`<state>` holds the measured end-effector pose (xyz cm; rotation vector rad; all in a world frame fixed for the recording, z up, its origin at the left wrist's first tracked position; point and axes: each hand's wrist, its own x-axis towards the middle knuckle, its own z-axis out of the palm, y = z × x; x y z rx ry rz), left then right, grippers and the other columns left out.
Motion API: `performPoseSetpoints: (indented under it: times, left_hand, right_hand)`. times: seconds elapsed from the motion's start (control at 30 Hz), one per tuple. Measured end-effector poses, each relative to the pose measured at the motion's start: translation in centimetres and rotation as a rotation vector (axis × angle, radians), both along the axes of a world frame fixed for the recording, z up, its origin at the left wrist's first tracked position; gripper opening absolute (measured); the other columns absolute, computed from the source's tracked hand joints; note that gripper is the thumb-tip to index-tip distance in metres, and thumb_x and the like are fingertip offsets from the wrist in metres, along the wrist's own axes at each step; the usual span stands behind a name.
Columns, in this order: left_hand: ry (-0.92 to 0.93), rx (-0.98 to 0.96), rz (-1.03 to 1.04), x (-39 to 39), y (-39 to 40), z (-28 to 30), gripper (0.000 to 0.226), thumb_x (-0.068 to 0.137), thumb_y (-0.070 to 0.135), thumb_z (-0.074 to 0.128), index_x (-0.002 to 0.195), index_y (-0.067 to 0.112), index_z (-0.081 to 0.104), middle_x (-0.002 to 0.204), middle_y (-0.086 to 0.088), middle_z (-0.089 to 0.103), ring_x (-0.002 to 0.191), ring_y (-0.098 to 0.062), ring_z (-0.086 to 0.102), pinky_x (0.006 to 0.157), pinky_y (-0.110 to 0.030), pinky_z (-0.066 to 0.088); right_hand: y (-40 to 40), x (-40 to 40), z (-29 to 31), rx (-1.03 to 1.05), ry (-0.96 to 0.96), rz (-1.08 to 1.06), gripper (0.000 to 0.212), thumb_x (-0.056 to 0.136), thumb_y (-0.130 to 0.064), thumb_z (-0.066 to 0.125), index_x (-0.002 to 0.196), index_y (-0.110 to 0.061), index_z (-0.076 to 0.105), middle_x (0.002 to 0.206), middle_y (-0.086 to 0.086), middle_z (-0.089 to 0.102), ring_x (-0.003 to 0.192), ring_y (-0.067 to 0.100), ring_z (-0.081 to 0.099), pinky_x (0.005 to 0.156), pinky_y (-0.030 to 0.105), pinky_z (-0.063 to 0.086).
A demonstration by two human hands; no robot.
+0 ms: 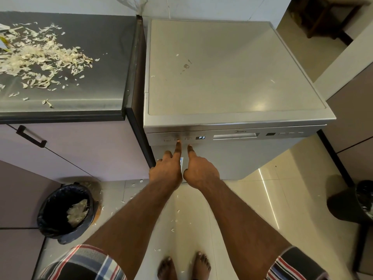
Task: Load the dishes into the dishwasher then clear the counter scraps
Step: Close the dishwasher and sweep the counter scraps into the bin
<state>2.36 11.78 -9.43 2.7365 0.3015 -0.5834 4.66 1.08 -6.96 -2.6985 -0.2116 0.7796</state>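
The silver dishwasher (232,73) stands with its door shut, right of the dark counter (105,37). Its display (200,137) reads P3. My left hand (167,170) has its index finger straight, with the tip pressing a button on the control panel (282,135). My right hand (199,172) is beside it, index finger pointing up and its tip just below the panel. Neither hand holds anything. A wide spread of pale vegetable scraps (40,57) lies on the counter at the left.
A black-lined bin (64,211) holding some scraps stands on the floor at the left, with loose bits scattered on the tiles around it. A second dark bin (363,199) sits at the right edge. A cabinet handle (31,136) projects below the counter.
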Motion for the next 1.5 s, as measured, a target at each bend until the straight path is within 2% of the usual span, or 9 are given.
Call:
performPoseSetpoints:
  times: [0.33,0.67,0.87,0.93,1.03,1.17,1.37,1.5]
  left_hand:
    - [0.032,0.007,-0.009,0.4,0.2,0.0,0.119,0.085,0.054,0.072,0.153,0.036,-0.024,0.158,-0.012,0.028,0.137,-0.04,0.043,0.102,-0.059,0.048]
    - [-0.042,0.039,-0.032,0.3,-0.3,-0.5,0.113,0.093,0.039,0.069,0.153,0.029,-0.026,0.159,-0.01,0.028,0.128,-0.034,0.054,0.091,-0.051,0.054]
    - [-0.034,-0.002,-0.049,-0.1,-1.6,0.5,0.116,0.09,0.047,0.069,0.155,0.02,-0.024,0.16,-0.012,0.027,0.134,-0.034,0.048,0.099,-0.051,0.05]
    - [-0.072,0.01,-0.06,-0.5,-2.0,0.4,0.114,0.089,0.047,0.07,0.157,0.019,-0.018,0.159,-0.011,0.028,0.138,-0.034,0.042,0.102,-0.051,0.048]
    - [-0.13,0.001,-0.072,-0.8,-3.2,0.2,0.106,0.091,0.041,0.069,0.158,0.018,-0.009,0.163,-0.008,0.018,0.147,-0.032,0.027,0.112,-0.052,0.037]
    - [-0.168,-0.046,-0.128,-0.7,-5.4,-0.3,0.098,0.094,0.041,0.065,0.159,0.018,-0.005,0.166,-0.005,0.01,0.152,-0.029,0.012,0.121,-0.05,0.024]
    - [-0.197,-0.064,-0.195,0.5,-10.9,0.0,0.097,0.099,0.044,0.056,0.157,0.017,-0.017,0.167,-0.005,-0.014,0.153,-0.029,-0.014,0.125,-0.05,0.002]
    - [-0.199,-0.074,-0.21,1.5,-15.6,-0.1,0.095,0.1,0.049,0.05,0.156,0.017,-0.02,0.166,-0.006,-0.02,0.152,-0.029,-0.02,0.124,-0.05,-0.002]
  right_hand:
    - [-0.1,0.0,0.0,0.008,0.008,0.013,0.083,0.1,-0.031,0.058,0.161,-0.026,0.002,0.15,0.014,0.048,0.124,0.032,0.058,0.101,0.043,0.051]
    - [-0.8,0.4,0.3,0.001,-0.009,0.009,0.082,0.099,-0.029,0.058,0.161,-0.026,0.004,0.141,0.013,0.055,0.117,0.03,0.061,0.097,0.04,0.054]
    - [-1.3,0.3,0.3,-0.011,-0.012,0.004,0.083,0.099,-0.031,0.059,0.161,-0.027,0.004,0.145,0.014,0.052,0.12,0.031,0.06,0.097,0.042,0.053]
    - [-1.7,0.2,0.5,-0.013,-0.021,0.002,0.084,0.098,-0.03,0.061,0.161,-0.027,0.005,0.144,0.013,0.053,0.119,0.031,0.06,0.097,0.041,0.053]
    - [-2.7,0.0,0.8,-0.03,-0.058,-0.011,0.085,0.097,-0.027,0.061,0.161,-0.027,0.006,0.144,0.012,0.053,0.119,0.03,0.06,0.095,0.041,0.053]
    - [-5.2,-0.5,1.1,-0.058,-0.148,-0.023,0.082,0.097,-0.028,0.061,0.161,-0.022,0.01,0.154,0.012,0.039,0.132,0.03,0.049,0.103,0.043,0.049]
    - [-10.7,0.1,1.2,-0.102,-0.219,-0.055,0.08,0.099,-0.031,0.058,0.161,-0.018,0.009,0.168,0.008,0.009,0.154,0.028,0.014,0.12,0.045,0.026]
    - [-15.5,1.1,0.9,-0.087,-0.237,-0.057,0.08,0.099,-0.027,0.057,0.161,-0.015,0.008,0.169,0.009,0.006,0.155,0.027,0.008,0.123,0.045,0.021]
